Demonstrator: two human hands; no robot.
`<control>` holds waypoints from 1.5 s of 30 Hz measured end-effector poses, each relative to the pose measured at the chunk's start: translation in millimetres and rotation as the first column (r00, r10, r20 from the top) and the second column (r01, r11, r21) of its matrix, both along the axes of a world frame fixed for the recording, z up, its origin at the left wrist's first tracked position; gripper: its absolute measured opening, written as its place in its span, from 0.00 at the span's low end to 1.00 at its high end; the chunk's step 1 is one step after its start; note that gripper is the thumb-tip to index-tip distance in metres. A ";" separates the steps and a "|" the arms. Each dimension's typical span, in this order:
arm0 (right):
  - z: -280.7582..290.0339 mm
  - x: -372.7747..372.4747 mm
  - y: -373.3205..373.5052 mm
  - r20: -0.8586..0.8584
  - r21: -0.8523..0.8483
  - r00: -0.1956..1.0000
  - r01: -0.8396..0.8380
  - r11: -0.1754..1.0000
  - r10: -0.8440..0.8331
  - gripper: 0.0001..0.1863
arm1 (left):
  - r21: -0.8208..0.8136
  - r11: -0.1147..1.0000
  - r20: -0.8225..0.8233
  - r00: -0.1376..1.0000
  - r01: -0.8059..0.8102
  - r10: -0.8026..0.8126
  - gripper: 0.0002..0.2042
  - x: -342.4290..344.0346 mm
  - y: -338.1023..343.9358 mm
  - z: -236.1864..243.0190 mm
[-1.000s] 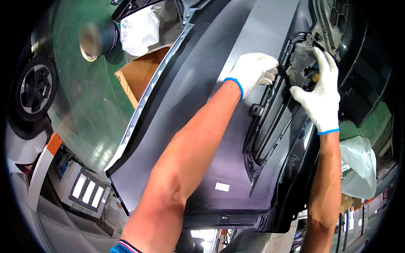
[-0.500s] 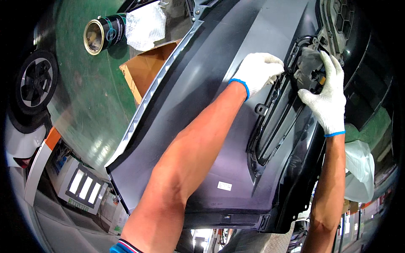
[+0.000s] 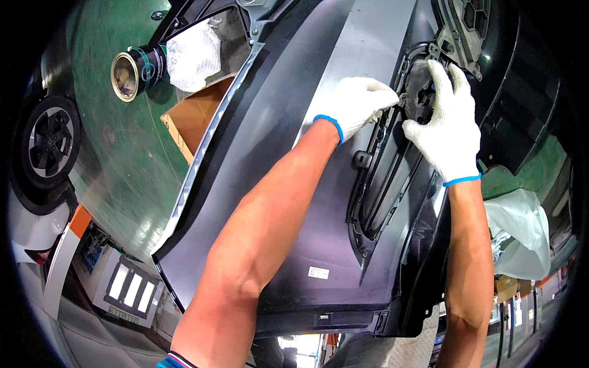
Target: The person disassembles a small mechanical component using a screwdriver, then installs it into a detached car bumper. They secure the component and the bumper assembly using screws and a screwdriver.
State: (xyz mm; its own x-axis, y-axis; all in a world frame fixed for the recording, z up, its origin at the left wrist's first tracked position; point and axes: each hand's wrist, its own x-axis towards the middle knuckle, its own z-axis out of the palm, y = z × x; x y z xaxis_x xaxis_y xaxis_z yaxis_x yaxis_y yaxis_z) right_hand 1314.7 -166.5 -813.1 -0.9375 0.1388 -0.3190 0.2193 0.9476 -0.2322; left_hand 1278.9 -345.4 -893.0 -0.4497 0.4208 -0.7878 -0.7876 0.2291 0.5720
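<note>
Panel (image 3: 331,202) looks light, flexible, scratch-prone, best held by black frame (image 3: 362,202); left hand (image 3: 361,104) pinched, contents unclear; right hand (image 3: 451,132) spread, apparently empty.

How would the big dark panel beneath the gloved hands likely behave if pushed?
The panel would probably flex somewhat, given its broad, sheet-like form. Its smooth sheen hints at some slipperiness. Its wide, flattish shape makes rolling unlikely.
</note>
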 end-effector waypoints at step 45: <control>-1.5 0.8 -5.7 -0.004 0.048 1.000 -0.021 0.999 0.021 0.47 | -0.219 0.964 -0.390 0.892 0.152 -0.229 0.16 8.5 6.5 -15.1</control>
State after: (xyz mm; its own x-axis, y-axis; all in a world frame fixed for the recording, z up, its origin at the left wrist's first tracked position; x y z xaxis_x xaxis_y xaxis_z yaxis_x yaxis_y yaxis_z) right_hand 1315.6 -172.2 -814.6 -0.9419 0.1344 -0.3079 0.1986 0.9620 -0.1875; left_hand 1287.5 -338.9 -908.0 -0.6729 0.4016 -0.6212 -0.4240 0.4788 0.7688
